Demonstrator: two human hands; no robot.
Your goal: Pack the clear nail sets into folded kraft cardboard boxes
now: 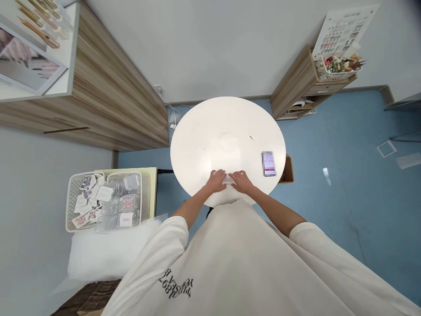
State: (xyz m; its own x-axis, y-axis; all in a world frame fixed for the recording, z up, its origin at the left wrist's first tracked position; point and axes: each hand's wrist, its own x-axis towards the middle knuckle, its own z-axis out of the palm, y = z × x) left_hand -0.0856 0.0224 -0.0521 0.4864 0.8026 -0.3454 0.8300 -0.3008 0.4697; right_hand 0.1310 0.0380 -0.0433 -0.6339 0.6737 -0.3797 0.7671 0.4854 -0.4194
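Both of my hands rest at the near edge of a round white table (226,114). Between them lies a small whitish, slightly see-through flat piece (227,180), pale against the tabletop; its exact kind cannot be made out. My left hand (216,181) grips its left side with fingers bent, and a ring shows on one finger. From the other side my right hand (241,181) closes on it the same way. The palms and thumbs partly cover the piece. To the right of my right hand lies a phone (269,164) with its screen lit and blurred.
Left of the table, white baskets (69,197) hold printed cards and clear plastic boxes, with white wrapping (98,254) in front. A wooden cabinet (121,74) stands at the back left, a smaller one (292,83) at the back right. Small dark specks (251,138) lie on the tabletop.
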